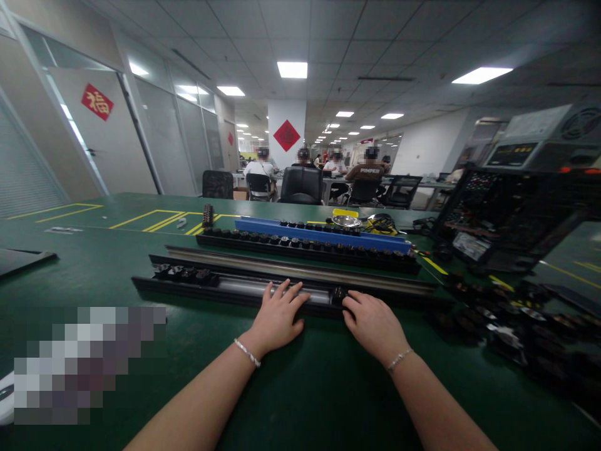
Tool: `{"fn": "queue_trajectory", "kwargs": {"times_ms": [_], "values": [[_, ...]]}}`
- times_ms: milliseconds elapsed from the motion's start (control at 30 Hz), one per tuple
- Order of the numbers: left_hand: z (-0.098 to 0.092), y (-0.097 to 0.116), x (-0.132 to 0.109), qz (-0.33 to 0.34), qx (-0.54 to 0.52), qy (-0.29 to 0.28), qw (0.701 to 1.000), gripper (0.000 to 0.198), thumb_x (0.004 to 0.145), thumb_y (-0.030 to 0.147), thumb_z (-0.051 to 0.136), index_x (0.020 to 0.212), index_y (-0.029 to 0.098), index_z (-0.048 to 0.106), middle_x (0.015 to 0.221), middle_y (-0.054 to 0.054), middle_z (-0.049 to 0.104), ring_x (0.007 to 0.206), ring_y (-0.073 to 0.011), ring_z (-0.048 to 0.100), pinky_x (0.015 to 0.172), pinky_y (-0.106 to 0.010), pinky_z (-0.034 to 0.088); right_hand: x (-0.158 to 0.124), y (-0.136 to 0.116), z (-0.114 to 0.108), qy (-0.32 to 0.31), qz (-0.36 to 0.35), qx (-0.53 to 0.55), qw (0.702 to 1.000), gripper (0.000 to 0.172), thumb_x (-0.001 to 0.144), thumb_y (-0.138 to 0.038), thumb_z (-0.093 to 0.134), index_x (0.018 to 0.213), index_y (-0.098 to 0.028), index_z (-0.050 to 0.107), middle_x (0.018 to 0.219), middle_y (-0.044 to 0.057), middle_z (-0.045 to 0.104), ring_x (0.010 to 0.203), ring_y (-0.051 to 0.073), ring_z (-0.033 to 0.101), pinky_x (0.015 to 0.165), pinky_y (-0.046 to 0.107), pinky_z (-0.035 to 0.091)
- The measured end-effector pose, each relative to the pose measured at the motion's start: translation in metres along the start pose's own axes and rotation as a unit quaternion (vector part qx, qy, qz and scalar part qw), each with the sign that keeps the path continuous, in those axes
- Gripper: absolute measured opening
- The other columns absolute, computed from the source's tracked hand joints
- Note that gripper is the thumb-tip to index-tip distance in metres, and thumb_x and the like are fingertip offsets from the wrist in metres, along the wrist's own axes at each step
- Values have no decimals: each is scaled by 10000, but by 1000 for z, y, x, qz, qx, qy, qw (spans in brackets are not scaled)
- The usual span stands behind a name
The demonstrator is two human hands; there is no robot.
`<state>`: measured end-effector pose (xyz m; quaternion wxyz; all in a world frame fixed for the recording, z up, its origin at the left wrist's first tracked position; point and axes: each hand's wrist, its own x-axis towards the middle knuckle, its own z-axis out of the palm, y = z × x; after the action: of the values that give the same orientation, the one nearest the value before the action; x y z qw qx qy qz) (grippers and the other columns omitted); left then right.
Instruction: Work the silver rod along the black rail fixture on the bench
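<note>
A long black channel rail (244, 289) with a shiny metal inner strip lies across the green table in front of me. My left hand (278, 318) rests over its near edge, fingers spread and holding nothing. To its right, my right hand (374, 321) is closed with its fingertips at a small black part (337, 295) that sits in the channel. The thumb is partly hidden, and the part's exact kind is too dark to make out. Several similar black parts (185, 274) sit in a row at the rail's left end.
Behind lie another dark rail (291, 266), a long row of black parts (300, 244) and a blue rail (323, 236). A metal bowl (346, 221) stands beyond them. At right are an opened computer case (498, 216) and a dark pile of parts (509, 332). People sit farther back.
</note>
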<state>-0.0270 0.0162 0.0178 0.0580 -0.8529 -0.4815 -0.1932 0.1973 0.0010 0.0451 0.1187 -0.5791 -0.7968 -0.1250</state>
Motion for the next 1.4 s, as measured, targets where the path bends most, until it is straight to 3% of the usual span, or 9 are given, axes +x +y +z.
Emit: {"fn": "queue_trajectory", "kwargs": {"times_ms": [200,400,467,533,633,833,1100,1400], "values": [[1,0,0,-1,-1,0,1000,526,751,358,549,1262,352,425,1405,-5,386,1314,-294,260,1056,-592,131,-1,9,0,33,20,7,999,298,856,-347,405,869,-223,677,1110,79,630,1011,209,562,880,364,406],[1,0,0,-3,-4,-2,1000,525,748,354,552,1258,349,430,1407,-8,384,1314,-291,261,1055,-592,130,2,12,10,95,86,62,990,350,836,-408,431,679,-189,654,1105,98,622,1055,238,523,919,380,384],[0,1,1,-4,-6,-3,1000,518,747,359,555,1251,347,440,1406,-9,386,1313,-290,262,1057,-587,127,4,9,18,97,130,96,982,320,811,-441,465,779,-171,632,1090,117,614,1037,247,525,893,376,401],[0,1,1,-6,-9,-2,1000,496,748,368,554,1234,345,460,1402,-8,392,1312,-288,266,1060,-580,127,5,4,25,104,163,129,973,390,812,-454,459,1017,-144,577,1085,125,602,1020,244,527,870,373,413],[0,2,2,-9,-12,3,1000,451,753,378,546,1199,352,486,1395,1,405,1310,-284,274,1052,-585,142,6,-1,30,113,153,144,971,472,832,-442,425,1211,-164,468,1170,114,555,1090,247,481,916,395,381],[0,1,3,-10,-15,5,1000,436,752,386,547,1184,352,500,1387,-2,417,1307,-292,282,1042,-595,158,8,1,30,106,154,165,969,348,835,-350,398,1099,-185,554,1144,95,558,1078,234,469,925,389,379],[1,1,3,-10,-12,5,1000,429,754,365,550,1179,354,502,1387,6,417,1307,-289,283,1044,-592,158,8,9,31,128,193,186,955,309,793,-274,396,1040,-159,542,1099,115,556,1011,227,507,875,359,415],[0,0,1,-12,-15,8,1000,419,755,352,541,1174,334,513,1386,5,420,1316,-290,265,1058,-576,152,4,22,22,108,258,172,945,288,752,-258,414,992,-176,550,993,96,587,909,221,552,778,333,435]]}}
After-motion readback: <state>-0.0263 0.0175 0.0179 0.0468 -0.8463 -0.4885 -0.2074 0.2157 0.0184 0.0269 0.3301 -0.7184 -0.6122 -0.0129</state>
